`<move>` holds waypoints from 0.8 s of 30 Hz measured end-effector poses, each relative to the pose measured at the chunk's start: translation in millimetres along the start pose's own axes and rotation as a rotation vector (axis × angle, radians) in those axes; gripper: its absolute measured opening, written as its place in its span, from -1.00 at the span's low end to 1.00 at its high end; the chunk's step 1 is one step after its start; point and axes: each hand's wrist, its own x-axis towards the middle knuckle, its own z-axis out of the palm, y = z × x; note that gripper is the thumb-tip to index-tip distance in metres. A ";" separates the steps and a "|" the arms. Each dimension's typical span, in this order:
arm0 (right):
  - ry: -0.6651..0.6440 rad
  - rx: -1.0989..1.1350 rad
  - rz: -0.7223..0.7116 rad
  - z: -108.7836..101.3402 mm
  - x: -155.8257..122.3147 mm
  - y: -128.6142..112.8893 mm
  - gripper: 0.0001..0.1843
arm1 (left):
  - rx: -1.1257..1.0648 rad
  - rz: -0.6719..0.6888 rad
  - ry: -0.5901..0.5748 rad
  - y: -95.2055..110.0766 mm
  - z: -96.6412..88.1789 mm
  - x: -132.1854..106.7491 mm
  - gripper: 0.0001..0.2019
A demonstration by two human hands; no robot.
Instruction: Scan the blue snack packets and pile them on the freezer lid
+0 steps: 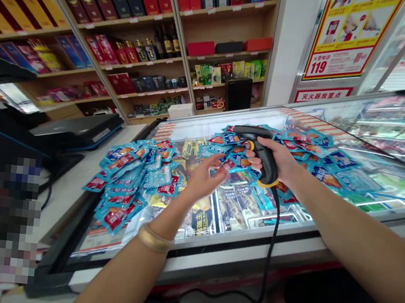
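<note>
My right hand [277, 159] is wrapped round the grip of a black barcode scanner [260, 150] with a yellow trim, its cable [271, 245] hanging down over the freezer's front edge. My left hand [203, 178], a gold bangle on its wrist, holds a small blue and red snack packet [232, 163] pinched at the fingertips just under the scanner's head. A heap of like packets [130, 177] lies on the freezer's glass lid to the left. Another heap [314, 156] lies to the right, behind the scanner.
The chest freezer [236, 244] has sliding glass lids with frozen goods beneath. A till counter with a black printer [78, 129] stands at the left. Shelves of boxed bottles and cartons [134, 43] fill the back wall. A red and yellow poster [348, 32] hangs at the right.
</note>
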 end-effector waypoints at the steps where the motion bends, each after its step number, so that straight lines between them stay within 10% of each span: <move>1: 0.003 -0.002 -0.006 0.6 -0.3 0.1 -0.84 | -0.172 -0.084 0.035 0.0 -2.7 2.1 -0.62; 7: -0.031 -0.018 0.045 1.0 0.7 7.1 -0.82 | -0.806 -0.441 0.056 0.5 -16.6 10.4 -0.66; 24: -0.217 -0.195 0.248 1.7 4.9 28.4 -0.68 | -0.849 -0.407 0.194 -6.1 -22.3 16.9 -0.59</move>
